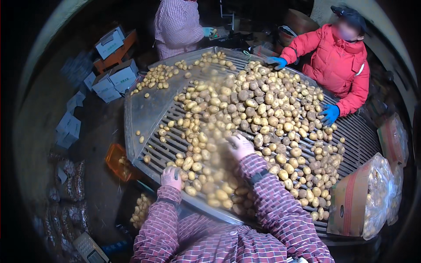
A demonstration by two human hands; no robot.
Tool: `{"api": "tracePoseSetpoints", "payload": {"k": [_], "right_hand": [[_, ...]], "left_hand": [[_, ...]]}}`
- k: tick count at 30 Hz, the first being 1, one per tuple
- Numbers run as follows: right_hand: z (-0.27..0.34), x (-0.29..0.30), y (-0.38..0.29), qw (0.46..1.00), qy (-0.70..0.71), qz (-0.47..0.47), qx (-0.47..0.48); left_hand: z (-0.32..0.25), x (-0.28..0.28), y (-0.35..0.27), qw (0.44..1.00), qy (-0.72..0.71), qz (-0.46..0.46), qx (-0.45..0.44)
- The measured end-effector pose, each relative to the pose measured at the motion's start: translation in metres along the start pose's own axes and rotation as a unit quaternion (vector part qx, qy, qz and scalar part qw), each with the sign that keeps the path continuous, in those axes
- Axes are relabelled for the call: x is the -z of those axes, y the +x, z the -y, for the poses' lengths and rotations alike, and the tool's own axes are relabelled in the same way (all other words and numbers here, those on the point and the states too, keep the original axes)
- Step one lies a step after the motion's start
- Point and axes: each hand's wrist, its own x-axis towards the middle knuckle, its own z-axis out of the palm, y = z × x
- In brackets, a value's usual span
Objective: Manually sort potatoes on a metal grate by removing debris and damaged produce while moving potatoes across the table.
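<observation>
A large heap of potatoes, some clean and yellow, others brown with soil, lies on a metal sorting table with slats. My left hand, in a pale glove, rests at the table's near left rim with its fingers bent beside a few potatoes. Farther in, my right hand reaches over the near side of the heap, fingers pointing left. A blurred patch covers its fingertips and the potatoes near them. Whether either hand grips a potato cannot be told.
Across the table, a person in a red jacket has blue-gloved hands at the heap. Another person in a checked garment stands at the far edge. A carton of potatoes sits at right. An orange crate and white boxes are at left.
</observation>
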Motion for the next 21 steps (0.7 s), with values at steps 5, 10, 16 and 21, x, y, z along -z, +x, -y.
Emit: {"api": "tracePoseSetpoints", "payload": {"k": [5, 10, 16, 21], "right_hand": [[-0.012, -0.042, 0.002, 0.986, -0.078, 0.136, -0.062], [-0.036, -0.007, -0.039, 0.966, 0.218, 0.095, -0.098], [-0.016, 0.067, -0.112, 0.840, 0.513, 0.064, -0.167], [-0.004, 0.084, -0.159, 0.862, 0.477, 0.023, -0.171]], "left_hand": [[0.005, -0.002, -0.001, 1.000, -0.023, -0.007, -0.018], [0.011, -0.009, -0.002, 0.998, -0.039, -0.030, -0.029], [0.018, -0.011, 0.001, 0.998, -0.035, -0.017, -0.043], [0.019, -0.010, 0.002, 0.998, -0.042, -0.014, -0.050]]}}
